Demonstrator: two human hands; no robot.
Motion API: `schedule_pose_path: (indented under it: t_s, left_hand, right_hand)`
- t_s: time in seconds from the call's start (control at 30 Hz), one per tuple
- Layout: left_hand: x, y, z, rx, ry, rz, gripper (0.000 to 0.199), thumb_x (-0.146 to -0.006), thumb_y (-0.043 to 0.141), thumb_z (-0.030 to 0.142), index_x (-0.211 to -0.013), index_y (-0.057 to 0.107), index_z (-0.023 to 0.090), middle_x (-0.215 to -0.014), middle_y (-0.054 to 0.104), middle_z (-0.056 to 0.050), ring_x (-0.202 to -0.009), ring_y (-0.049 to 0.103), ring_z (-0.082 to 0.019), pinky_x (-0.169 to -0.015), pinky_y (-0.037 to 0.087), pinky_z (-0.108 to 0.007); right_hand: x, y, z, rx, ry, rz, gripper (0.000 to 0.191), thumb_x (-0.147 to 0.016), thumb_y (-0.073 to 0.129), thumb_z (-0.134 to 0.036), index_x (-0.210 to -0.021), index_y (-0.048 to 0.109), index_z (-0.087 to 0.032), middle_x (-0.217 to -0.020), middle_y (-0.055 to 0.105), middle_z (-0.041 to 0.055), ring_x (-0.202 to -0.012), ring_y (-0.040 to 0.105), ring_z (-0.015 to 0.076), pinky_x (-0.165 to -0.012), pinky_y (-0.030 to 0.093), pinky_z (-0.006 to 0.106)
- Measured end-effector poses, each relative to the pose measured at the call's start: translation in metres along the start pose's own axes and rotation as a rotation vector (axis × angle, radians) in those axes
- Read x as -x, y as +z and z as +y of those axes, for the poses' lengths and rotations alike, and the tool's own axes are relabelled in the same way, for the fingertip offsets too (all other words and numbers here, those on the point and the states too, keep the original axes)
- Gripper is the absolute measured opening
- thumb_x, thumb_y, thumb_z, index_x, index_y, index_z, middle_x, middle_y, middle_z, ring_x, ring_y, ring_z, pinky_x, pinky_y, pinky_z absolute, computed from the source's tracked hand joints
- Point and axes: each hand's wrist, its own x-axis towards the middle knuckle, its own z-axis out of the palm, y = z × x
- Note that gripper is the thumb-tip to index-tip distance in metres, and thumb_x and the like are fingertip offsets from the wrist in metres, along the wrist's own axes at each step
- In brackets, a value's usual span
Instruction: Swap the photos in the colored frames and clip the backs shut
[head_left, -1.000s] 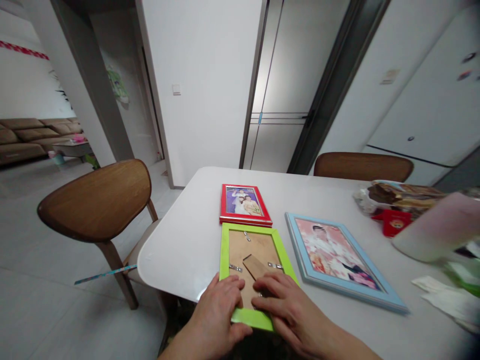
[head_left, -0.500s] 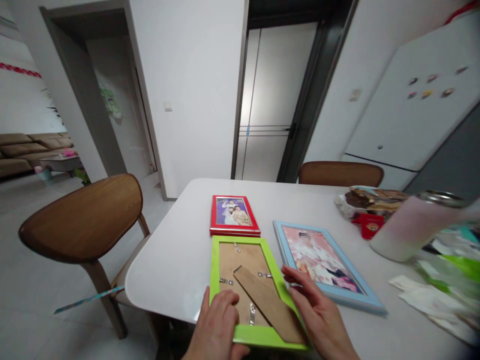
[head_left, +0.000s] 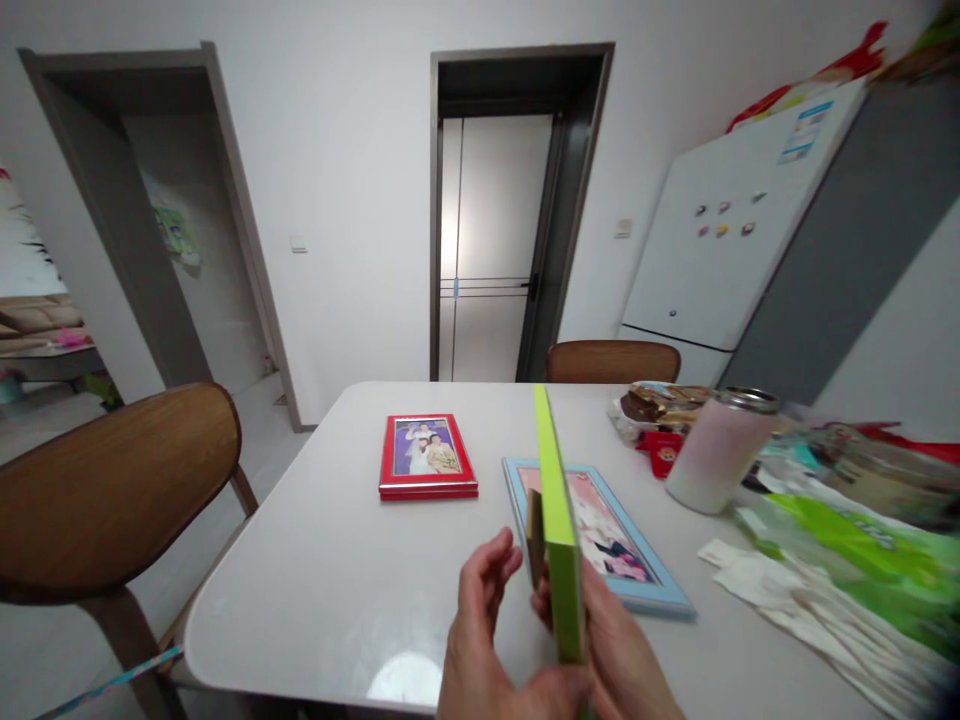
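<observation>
The green picture frame stands on edge above the table, its narrow side facing me. On its left side the brown backing stand sticks out. My right hand grips the frame from the right, with fingertips curling round to the stand side. My left hand has its thumb against the frame's lower end, while its curled fingers stay apart from the back. Behind the green frame lies a blue picture frame, partly hidden, photo side up. A red picture frame lies flat farther left, showing a photo.
A pink and white tumbler stands on the white table. Right of the hands lie white gloves and a green plastic packet. Food bags and a red packet sit farther back. A wooden chair is at left.
The green frame has been lifted and turned from back-up to edge-on. Both hands moved with it, and the left fingers came off its side. The head view shifted right and up.
</observation>
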Motion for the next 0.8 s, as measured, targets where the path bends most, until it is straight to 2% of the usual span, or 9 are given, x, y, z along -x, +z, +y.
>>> schedule_pose_path:
  t_s: [0.07, 0.17, 0.23, 0.3, 0.37, 0.5, 0.67, 0.73, 0.8]
  left_hand:
    - [-0.016, 0.009, 0.011, 0.14, 0.014, -0.029, 0.069, -0.064, 0.061, 0.029, -0.12, 0.023, 0.018, -0.124, 0.042, -0.009, -0.112, 0.041, -0.023, -0.094, 0.034, -0.035]
    - [-0.038, 0.018, 0.004, 0.204, -0.018, -0.057, 0.055, -0.069, 0.055, 0.018, -0.118, 0.029, 0.017, -0.119, 0.049, -0.007, -0.106, 0.047, -0.02, -0.091, 0.039, -0.032]
    - [-0.049, 0.022, -0.016, 0.094, -0.072, -0.032, 0.055, -0.069, 0.052, 0.011, -0.119, 0.029, 0.015, -0.118, 0.05, -0.008, -0.104, 0.049, -0.018, -0.089, 0.041, -0.03]
    - [-0.056, 0.026, -0.039, -0.115, -0.115, -0.028, 0.056, -0.069, 0.047, 0.005, -0.12, 0.027, 0.014, -0.12, 0.048, -0.009, -0.105, 0.05, -0.016, -0.086, 0.042, -0.027]
    - [-0.06, 0.028, -0.058, -0.302, -0.124, -0.031, 0.053, -0.07, 0.045, 0.003, -0.119, 0.029, 0.014, -0.119, 0.05, -0.007, -0.104, 0.05, -0.014, -0.085, 0.042, -0.025]
    - [-0.059, 0.028, -0.074, -0.496, -0.125, -0.014, 0.046, -0.07, 0.048, 0.01, -0.114, 0.038, 0.015, -0.112, 0.056, -0.006, -0.102, 0.051, -0.018, -0.087, 0.04, -0.03]
    - [-0.056, 0.023, -0.073, -0.709, -0.114, -0.077, 0.04, -0.07, 0.05, 0.015, -0.11, 0.043, 0.018, -0.106, 0.059, -0.003, -0.095, 0.055, -0.018, -0.081, 0.044, -0.028]
    - [-0.061, 0.015, -0.071, -0.8, -0.095, -0.101, 0.043, -0.07, 0.052, 0.019, -0.112, 0.042, 0.017, -0.111, 0.056, -0.004, -0.099, 0.053, -0.018, -0.084, 0.043, -0.027]
    - [-0.073, 0.0, -0.069, -0.913, -0.073, -0.083, 0.05, -0.071, 0.053, 0.021, -0.118, 0.037, 0.014, -0.123, 0.046, -0.009, -0.111, 0.043, -0.019, -0.092, 0.035, -0.03]
  right_hand:
    - [-0.018, -0.027, -0.018, 0.041, 0.047, 0.145, 0.056, -0.072, 0.048, -0.036, -0.124, 0.031, -0.025, -0.092, 0.065, 0.0028, -0.073, 0.062, 0.0195, -0.061, 0.05, 0.031]
    - [-0.05, -0.072, -0.039, 0.307, 0.12, 0.202, 0.063, -0.07, 0.048, -0.031, -0.128, 0.026, -0.019, -0.084, 0.067, 0.0047, -0.062, 0.062, 0.0188, -0.056, 0.049, 0.03]
    - [-0.07, -0.099, -0.044, 0.591, 0.093, 0.283, 0.06, -0.071, 0.046, -0.032, -0.126, 0.031, -0.013, -0.081, 0.067, 0.0063, -0.059, 0.061, 0.0174, -0.053, 0.048, 0.027]
    - [-0.087, -0.12, -0.042, 0.854, 0.056, 0.296, 0.056, -0.072, 0.044, -0.032, -0.123, 0.037, -0.009, -0.083, 0.067, 0.0073, -0.06, 0.061, 0.0161, -0.053, 0.046, 0.025]
    - [-0.099, -0.134, -0.037, 0.992, 0.039, 0.282, 0.053, -0.072, 0.043, -0.031, -0.12, 0.041, -0.008, -0.083, 0.067, 0.0069, -0.061, 0.061, 0.0159, -0.054, 0.045, 0.024]
    - [-0.111, -0.142, -0.026, 1.112, 0.015, 0.28, 0.051, -0.071, 0.043, -0.031, -0.118, 0.045, -0.011, -0.077, 0.067, 0.0053, -0.067, 0.061, 0.0181, -0.061, 0.045, 0.026]
    - [-0.118, -0.141, -0.028, 1.263, -0.016, 0.296, 0.044, -0.068, 0.045, -0.023, -0.109, 0.055, -0.012, -0.096, 0.064, 0.0105, -0.09, 0.056, 0.0239, -0.077, 0.04, 0.031]
    - [-0.117, -0.136, -0.032, 1.301, -0.025, 0.31, 0.045, -0.068, 0.044, -0.022, -0.11, 0.054, -0.008, -0.095, 0.063, 0.0145, -0.089, 0.056, 0.0265, -0.078, 0.04, 0.035]
    - [-0.113, -0.123, -0.034, 1.323, -0.059, 0.315, 0.047, -0.07, 0.043, -0.025, -0.112, 0.051, -0.008, -0.096, 0.062, 0.0155, -0.089, 0.056, 0.0269, -0.078, 0.039, 0.036]
